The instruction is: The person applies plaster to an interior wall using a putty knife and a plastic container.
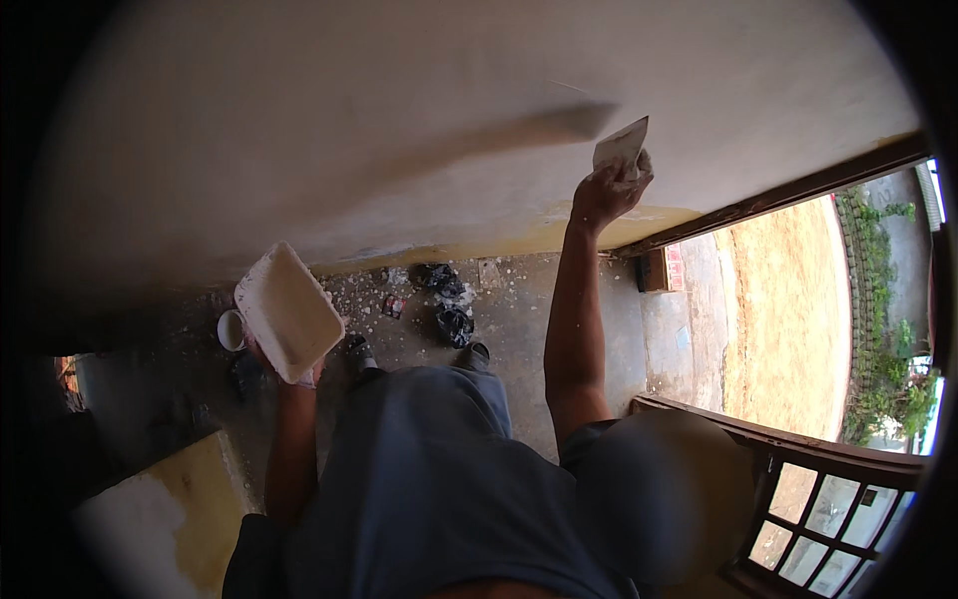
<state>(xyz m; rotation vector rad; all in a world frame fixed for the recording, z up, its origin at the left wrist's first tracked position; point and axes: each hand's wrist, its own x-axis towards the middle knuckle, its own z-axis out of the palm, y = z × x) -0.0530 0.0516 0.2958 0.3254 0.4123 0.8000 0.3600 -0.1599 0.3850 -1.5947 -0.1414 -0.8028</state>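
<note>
My left hand (318,373) grips a pale rectangular pan (265,327) from beneath, at the left. The pan is tilted, and its inside is coated whitish; most of my fingers are hidden under it. Up at the right, my raised right hand (609,195) is closed around a flat, light-coloured putty knife (623,146). Whitish smears cover those fingers. The blade points upward close to the wall (419,110); whether it touches cannot be made out. A dark shadow falls across the wall left of the blade.
Black plastic bags (455,324) and pale crumbs lie on the grey floor (519,309) by the wall's foot. A white round container (232,330) stands beyond the pan. At right are a wooden door frame (768,200), a cardboard box (662,270) and a paned window (823,509).
</note>
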